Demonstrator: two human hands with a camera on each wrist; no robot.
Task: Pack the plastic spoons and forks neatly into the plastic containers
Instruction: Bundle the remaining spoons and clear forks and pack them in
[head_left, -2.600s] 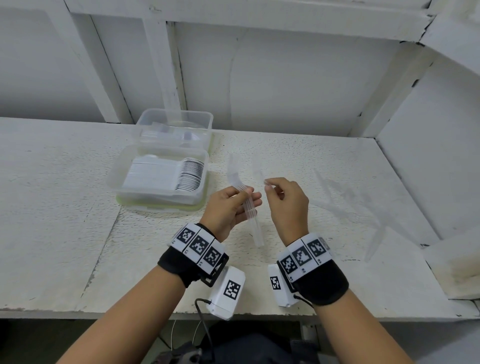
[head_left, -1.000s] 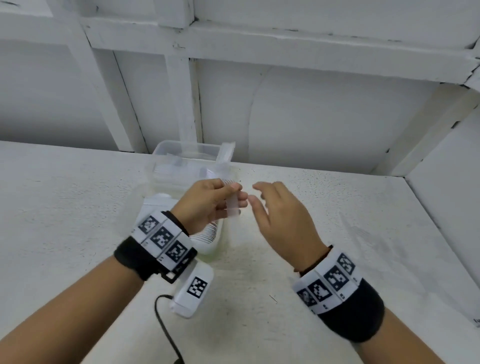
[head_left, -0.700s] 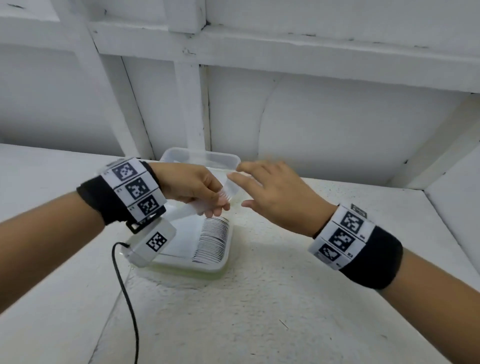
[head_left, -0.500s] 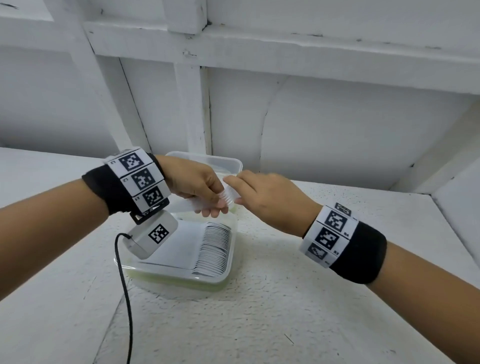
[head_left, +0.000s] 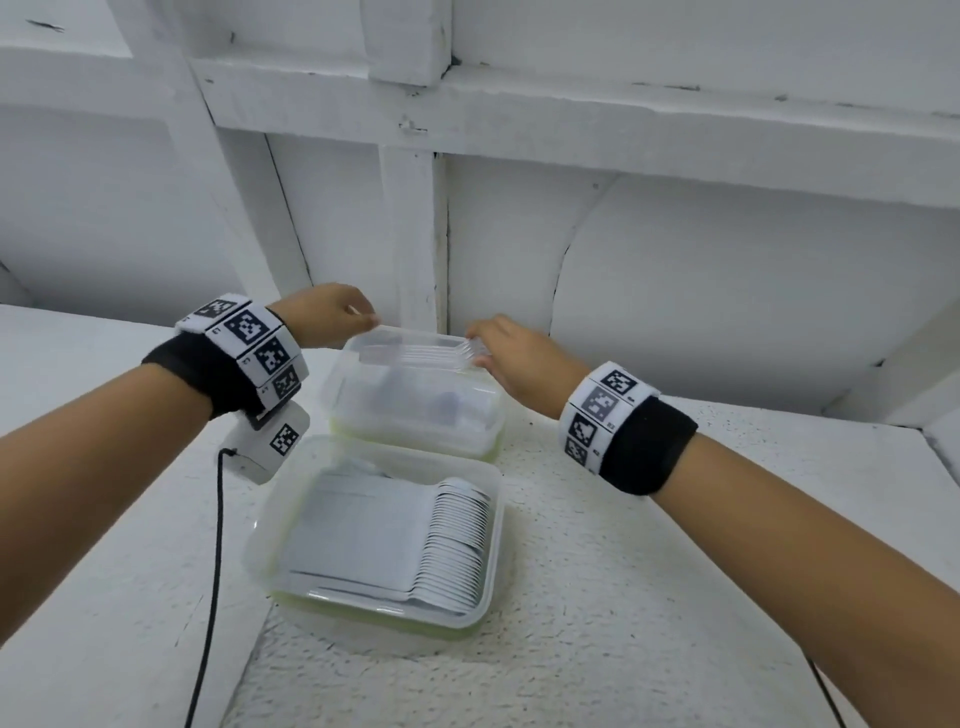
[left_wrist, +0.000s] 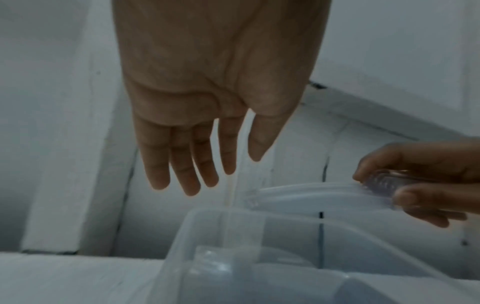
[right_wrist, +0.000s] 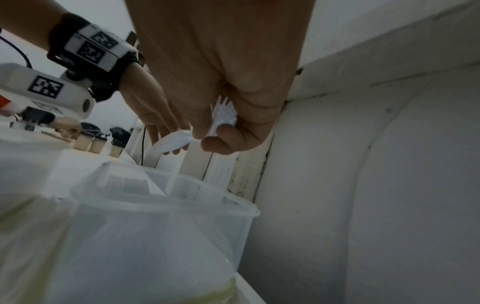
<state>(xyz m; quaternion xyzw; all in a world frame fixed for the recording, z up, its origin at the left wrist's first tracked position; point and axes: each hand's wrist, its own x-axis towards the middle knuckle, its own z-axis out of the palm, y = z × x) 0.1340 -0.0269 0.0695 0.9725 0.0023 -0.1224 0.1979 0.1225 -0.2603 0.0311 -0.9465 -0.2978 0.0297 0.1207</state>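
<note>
Above the far container (head_left: 415, 410), at the back of the desk (head_left: 623, 597) near the wall, I hold a stack of clear plastic forks (head_left: 415, 353) level across the opening. My right hand (head_left: 511, 358) pinches the tine end, thumb below and fingers (left_wrist: 426, 197) curled over it; the right wrist view shows the tines poking up between thumb and palm. My left hand (head_left: 324, 317) is at the handle end. In the left wrist view its fingers (left_wrist: 182, 164) hang nearly straight and loose, a handle running down between forefinger and thumb, and I cannot tell whether they grip it or only steady it. The far container is translucent with a greenish base and already has some clear pieces in it, too blurred to name. Just in front of it, touching or nearly so, sits the near container (head_left: 374, 545), filled with a tidy row of white spoons (head_left: 457, 540), bowls to the right. A black cable (head_left: 213, 545) trails from my left wrist camera across the desk.
</note>
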